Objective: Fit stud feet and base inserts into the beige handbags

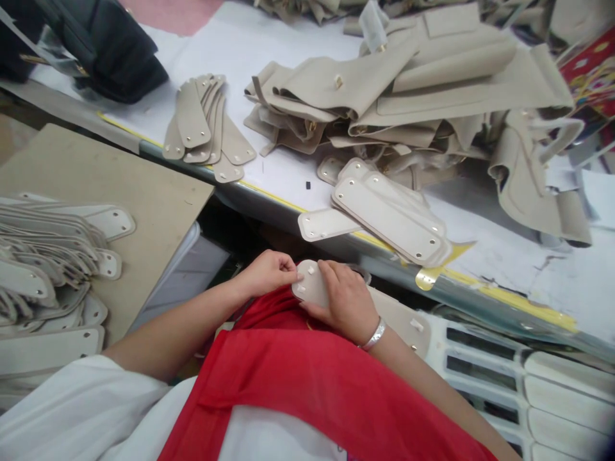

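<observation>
A beige leather strap piece (311, 285) with a rounded end lies over my lap, small whitish bits sticking up near that end. My right hand (348, 301) is closed around it, thumb below and fingers on top, a silver bracelet at the wrist. Beyond that wrist, a long beige part (396, 314) with a whitish bit and a metal stud stretches to the right. My left hand (271, 274) is pinched at the strap's left edge, by one of the whitish bits. What sits between those fingertips is too small to make out.
Similar strap pieces (389, 211) overlap at the table's edge, with another fanned stack (196, 121) to the left. Behind lie beige bag parts (408, 83) and a black bag (106, 51). More straps (52, 256) cover a board at left. A white slatted rack (475, 384) stands right.
</observation>
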`<state>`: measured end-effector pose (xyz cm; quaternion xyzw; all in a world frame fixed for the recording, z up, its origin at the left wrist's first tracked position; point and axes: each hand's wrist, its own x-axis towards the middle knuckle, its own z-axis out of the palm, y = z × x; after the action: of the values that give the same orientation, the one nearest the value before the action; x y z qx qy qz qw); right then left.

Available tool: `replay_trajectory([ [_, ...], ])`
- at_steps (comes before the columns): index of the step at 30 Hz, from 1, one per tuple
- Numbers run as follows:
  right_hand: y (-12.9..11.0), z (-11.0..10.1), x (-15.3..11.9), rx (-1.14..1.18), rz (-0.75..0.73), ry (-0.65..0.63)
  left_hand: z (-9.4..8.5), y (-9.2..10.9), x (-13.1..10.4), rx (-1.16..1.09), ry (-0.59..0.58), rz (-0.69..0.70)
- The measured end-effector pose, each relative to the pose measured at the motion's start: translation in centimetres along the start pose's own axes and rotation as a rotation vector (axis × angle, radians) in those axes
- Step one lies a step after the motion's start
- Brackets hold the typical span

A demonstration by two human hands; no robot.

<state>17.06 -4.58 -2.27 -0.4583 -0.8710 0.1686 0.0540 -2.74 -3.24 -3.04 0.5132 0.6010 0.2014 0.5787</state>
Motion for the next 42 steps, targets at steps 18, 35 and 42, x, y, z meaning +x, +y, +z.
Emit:
replay_trajectory([
  [18, 0.9, -0.4, -1.0, 0.003, 0.026, -0.011, -0.1, -0.4, 0.8, 0.353, 0.021, 0.189],
  [35, 0.8, 0.0, -0.9, 0.02, 0.049, 0.012, 1.0, 1.6, 0.3, 0.025, -0.027, -0.039],
  [42, 1.5, 0.1, -1.1, 0.041, 0.052, 0.031, 1.7, 2.3, 0.2, -0.272, -0.081, -0.11],
])
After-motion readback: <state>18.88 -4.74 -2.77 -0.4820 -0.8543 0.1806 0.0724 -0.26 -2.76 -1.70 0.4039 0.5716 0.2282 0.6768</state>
